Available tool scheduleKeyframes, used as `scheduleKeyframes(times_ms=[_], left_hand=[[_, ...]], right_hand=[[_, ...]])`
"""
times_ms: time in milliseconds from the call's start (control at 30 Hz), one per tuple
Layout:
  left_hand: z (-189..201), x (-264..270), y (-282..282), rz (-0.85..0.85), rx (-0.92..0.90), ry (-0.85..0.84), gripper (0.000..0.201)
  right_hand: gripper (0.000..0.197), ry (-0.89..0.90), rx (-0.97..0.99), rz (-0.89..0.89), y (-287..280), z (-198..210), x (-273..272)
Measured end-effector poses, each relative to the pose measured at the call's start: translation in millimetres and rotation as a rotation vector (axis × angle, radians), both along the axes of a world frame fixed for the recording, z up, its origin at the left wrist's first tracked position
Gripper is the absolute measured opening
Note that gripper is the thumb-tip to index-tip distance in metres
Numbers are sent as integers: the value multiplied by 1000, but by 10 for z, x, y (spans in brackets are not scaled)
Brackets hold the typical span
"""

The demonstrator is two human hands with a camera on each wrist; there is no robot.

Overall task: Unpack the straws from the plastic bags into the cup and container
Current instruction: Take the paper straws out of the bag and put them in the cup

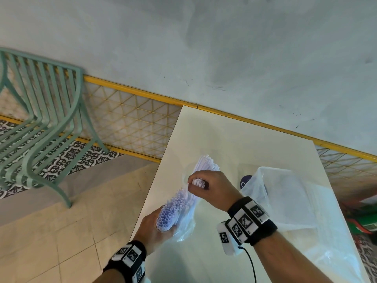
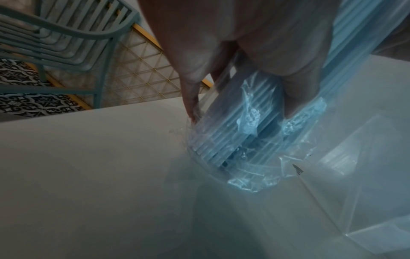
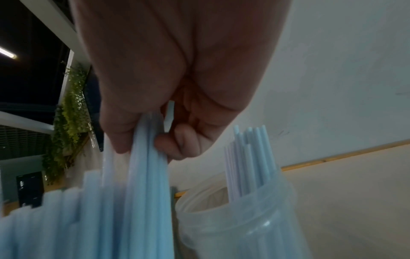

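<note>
My left hand (image 1: 152,228) grips a bundle of pale straws (image 1: 173,211) still wrapped in its clear plastic bag (image 1: 184,227), tilted above the white table (image 1: 234,135). In the left wrist view the fingers (image 2: 295,91) curl round the bag (image 2: 248,180) of straws (image 2: 213,140). My right hand (image 1: 206,184) pinches several straws (image 3: 150,175) between thumb and fingers (image 3: 173,143) at the bundle's open end. Just behind stands a translucent cup (image 3: 233,224) holding several straws (image 3: 248,157), also seen upright in the head view (image 1: 206,162).
A clear plastic container (image 1: 289,190) sits on the table to the right, with a dark round lid (image 1: 244,180) beside it and another plastic bag (image 1: 330,254) nearer me. A green metal chair (image 1: 40,119) stands left, off the table's edge.
</note>
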State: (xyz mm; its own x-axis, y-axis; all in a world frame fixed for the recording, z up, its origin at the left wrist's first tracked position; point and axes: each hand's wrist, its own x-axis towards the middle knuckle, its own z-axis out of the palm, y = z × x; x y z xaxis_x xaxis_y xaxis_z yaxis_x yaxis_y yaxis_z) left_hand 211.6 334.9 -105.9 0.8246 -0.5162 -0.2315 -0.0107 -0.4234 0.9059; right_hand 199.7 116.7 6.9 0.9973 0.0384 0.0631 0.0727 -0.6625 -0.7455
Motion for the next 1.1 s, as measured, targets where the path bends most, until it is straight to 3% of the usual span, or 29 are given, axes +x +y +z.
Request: scheduleKeyframes(times_ms=[433, 767, 867, 1100], left_hand=[[16, 5, 0, 1, -11, -11, 43], [21, 10, 1, 3, -27, -5, 44], [26, 9, -3, -7, -28, -18, 44], [-3, 22, -7, -16, -18, -34, 44]], right_hand=[[7, 59, -104, 40, -191, 456, 122], [38, 295, -17, 200, -103, 329, 39], [31, 260, -11, 217, -73, 242, 26], [12, 74, 14, 63, -4, 112, 66]])
